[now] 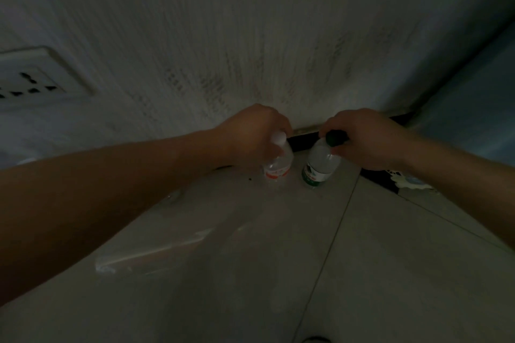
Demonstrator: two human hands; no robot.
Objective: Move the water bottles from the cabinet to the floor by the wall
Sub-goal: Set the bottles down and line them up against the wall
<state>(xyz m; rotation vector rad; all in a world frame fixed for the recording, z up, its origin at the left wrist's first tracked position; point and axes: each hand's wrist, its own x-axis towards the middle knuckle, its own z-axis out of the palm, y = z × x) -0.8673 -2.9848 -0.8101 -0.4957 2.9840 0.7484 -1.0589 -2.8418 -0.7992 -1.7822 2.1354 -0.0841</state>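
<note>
Two small clear water bottles stand upright side by side on the tiled floor [362, 273], close to the dark skirting of the wall [250, 36]. The left bottle [280, 166] has a white cap and a red label; my left hand [250, 133] grips it around the neck and shoulder. The right bottle [320, 168] has a dark green cap and a green label; my right hand [365, 139] holds it at the cap and neck. The scene is dim. No cabinet is in view.
A white wall socket [39, 75] sits on the wall at the far left. A blue surface [473, 97] meets the wall at the right corner, with a pale patterned object [407, 179] on the floor below it. A dark skirting strip [303, 139] runs behind the bottles.
</note>
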